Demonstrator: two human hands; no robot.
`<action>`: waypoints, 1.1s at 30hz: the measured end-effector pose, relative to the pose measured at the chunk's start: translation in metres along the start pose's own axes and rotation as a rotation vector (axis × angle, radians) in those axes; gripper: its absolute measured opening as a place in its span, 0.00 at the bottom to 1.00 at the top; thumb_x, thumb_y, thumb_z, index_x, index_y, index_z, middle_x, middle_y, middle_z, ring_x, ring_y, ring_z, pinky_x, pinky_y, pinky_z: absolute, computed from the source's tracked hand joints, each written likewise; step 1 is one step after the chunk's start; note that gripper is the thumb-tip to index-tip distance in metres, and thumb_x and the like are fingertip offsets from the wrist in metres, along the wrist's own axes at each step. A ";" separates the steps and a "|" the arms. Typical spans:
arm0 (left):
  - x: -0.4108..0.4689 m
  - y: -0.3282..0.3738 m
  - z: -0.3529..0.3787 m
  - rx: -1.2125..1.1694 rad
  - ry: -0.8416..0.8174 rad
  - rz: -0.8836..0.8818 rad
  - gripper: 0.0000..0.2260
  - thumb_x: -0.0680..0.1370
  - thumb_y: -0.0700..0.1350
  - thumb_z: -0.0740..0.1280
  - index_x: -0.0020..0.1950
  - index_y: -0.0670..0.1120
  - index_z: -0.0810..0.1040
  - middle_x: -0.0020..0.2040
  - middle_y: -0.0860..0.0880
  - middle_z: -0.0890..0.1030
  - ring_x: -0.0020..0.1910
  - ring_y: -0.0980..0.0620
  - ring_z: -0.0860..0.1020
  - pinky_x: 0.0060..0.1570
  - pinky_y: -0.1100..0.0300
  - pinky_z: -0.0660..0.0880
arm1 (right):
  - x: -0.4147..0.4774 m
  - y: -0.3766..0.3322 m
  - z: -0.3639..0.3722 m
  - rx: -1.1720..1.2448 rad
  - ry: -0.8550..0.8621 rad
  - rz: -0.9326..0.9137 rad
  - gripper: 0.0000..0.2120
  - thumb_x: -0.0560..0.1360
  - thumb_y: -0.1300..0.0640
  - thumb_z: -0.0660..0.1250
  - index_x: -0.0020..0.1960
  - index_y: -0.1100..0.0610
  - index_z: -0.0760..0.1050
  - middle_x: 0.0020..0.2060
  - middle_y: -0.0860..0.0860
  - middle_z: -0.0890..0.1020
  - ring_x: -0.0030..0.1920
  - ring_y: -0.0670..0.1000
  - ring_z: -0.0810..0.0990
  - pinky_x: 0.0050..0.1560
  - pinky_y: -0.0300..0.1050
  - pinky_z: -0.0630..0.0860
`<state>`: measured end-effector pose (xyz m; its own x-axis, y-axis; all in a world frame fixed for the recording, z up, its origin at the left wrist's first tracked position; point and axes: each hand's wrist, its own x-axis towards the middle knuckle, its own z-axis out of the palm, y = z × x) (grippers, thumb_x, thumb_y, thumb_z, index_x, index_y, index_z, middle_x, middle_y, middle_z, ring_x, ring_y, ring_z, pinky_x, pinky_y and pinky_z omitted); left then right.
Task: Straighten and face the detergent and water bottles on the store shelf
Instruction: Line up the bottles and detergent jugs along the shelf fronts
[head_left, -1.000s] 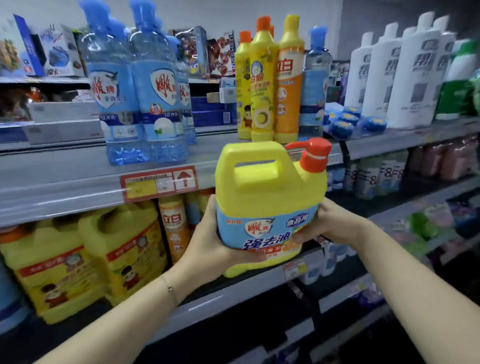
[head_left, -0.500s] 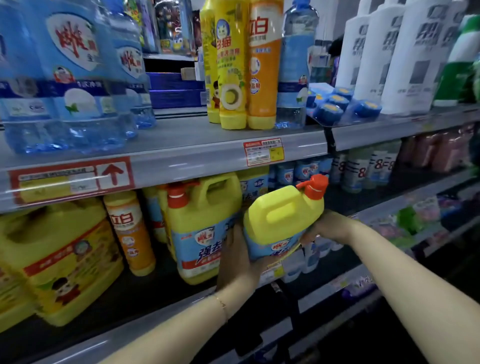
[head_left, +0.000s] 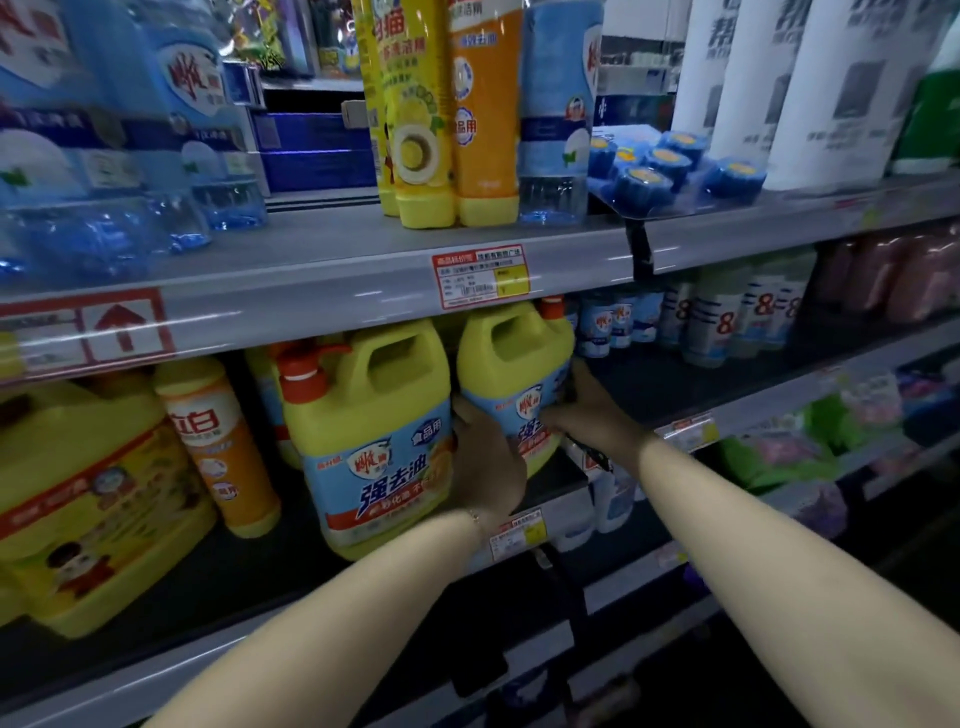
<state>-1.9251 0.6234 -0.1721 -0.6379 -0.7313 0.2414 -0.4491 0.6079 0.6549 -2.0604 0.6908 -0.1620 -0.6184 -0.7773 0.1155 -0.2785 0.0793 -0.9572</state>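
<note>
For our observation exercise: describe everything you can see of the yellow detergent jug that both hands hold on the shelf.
The held jug is yellow plastic, with a moulded handle opening on top, an orange-red cap beside it and a blue label. It stands about upright on the middle shelf, right of a matching jug. The left hand grips its left side, the right hand its right.

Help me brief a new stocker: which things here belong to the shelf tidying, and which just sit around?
Job: jug gripped by left hand and right hand; second jug beside it; tall bottles and blue bottles on the shelf above.
Just there: white bottles; blue tubs; price tag.
</note>
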 end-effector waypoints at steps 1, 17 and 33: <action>-0.001 0.001 -0.001 0.043 -0.015 -0.005 0.34 0.81 0.46 0.61 0.76 0.35 0.43 0.76 0.38 0.56 0.75 0.42 0.58 0.72 0.54 0.57 | 0.000 0.003 0.002 -0.011 0.003 -0.017 0.34 0.70 0.76 0.68 0.68 0.53 0.60 0.53 0.44 0.76 0.51 0.39 0.77 0.43 0.30 0.77; -0.001 0.013 -0.033 0.567 -0.224 0.124 0.10 0.80 0.36 0.59 0.59 0.38 0.75 0.56 0.40 0.78 0.56 0.40 0.78 0.54 0.50 0.77 | 0.005 0.036 0.044 -0.182 0.294 -0.128 0.63 0.52 0.45 0.81 0.77 0.48 0.48 0.67 0.51 0.67 0.70 0.53 0.66 0.68 0.59 0.69; -0.068 -0.135 -0.114 -0.092 0.040 -0.158 0.19 0.70 0.55 0.74 0.49 0.47 0.70 0.45 0.52 0.79 0.44 0.53 0.78 0.43 0.54 0.78 | 0.000 0.027 0.073 -0.264 0.419 -0.077 0.49 0.67 0.70 0.70 0.77 0.57 0.43 0.72 0.57 0.62 0.71 0.56 0.61 0.69 0.51 0.63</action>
<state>-1.7497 0.5556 -0.1952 -0.5377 -0.8283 0.1574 -0.4814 0.4549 0.7492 -2.0143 0.6476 -0.2072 -0.8155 -0.4740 0.3320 -0.4781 0.2285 -0.8481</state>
